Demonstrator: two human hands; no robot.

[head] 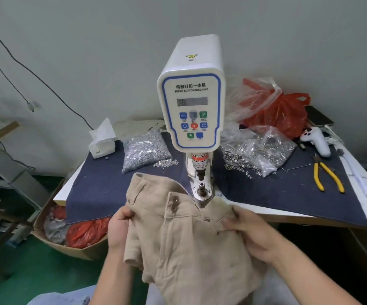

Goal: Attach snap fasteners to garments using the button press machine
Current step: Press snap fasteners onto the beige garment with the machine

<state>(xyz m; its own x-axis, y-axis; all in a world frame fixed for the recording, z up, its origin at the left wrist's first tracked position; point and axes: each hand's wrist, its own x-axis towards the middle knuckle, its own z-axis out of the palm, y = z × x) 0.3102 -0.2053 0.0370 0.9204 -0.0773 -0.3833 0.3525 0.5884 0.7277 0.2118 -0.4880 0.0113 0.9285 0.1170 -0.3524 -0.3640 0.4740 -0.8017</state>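
Both the left hand (121,227) and the right hand (247,230) pinched the trousers (189,243) below the press (201,192). A slack waistband risked a misplaced snap; fingers near the die risked crushing.

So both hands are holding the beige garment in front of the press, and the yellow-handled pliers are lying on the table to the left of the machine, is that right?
Not quite: the head view shows the yellow-handled pliers on the table to the right of the machine, not the left. Both the left hand and right hand do hold the beige garment in front of the press.
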